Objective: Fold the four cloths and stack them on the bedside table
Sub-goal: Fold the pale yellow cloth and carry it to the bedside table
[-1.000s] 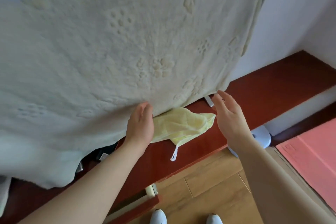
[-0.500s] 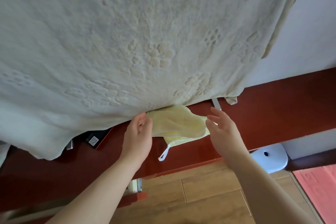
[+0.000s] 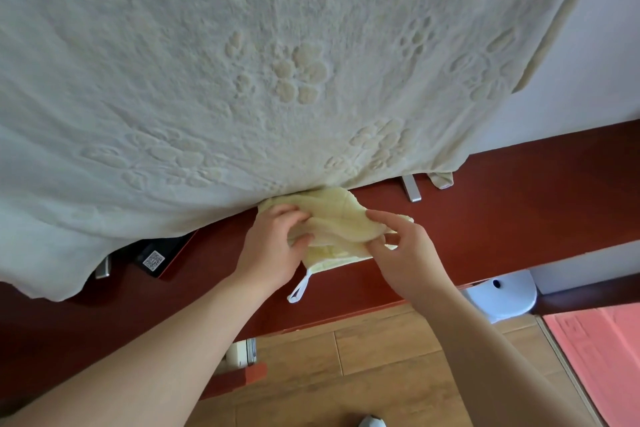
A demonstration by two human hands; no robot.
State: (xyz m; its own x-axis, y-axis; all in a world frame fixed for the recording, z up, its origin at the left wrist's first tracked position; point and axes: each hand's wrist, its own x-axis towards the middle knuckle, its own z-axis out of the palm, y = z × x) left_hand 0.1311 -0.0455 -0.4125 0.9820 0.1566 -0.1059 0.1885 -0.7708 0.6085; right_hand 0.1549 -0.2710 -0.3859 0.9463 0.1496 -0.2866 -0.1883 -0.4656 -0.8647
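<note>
A small pale yellow cloth with a white hanging loop lies on the dark red wooden ledge, partly tucked under the edge of a large cream blanket with embossed paw prints. My left hand grips the cloth's left side, thumb under and fingers over. My right hand pinches its right side between thumb and fingers. The cloth is bunched between the two hands. No other cloths and no bedside table are in view.
The blanket hangs over most of the ledge. A black box with a QR code and metal brackets sit on the ledge. A white round device stands on the wooden floor beside a pink mat.
Both hands have closed in on the yellow cloth and taken hold of it; earlier the right hand was open and apart from it. The view has shifted closer.
</note>
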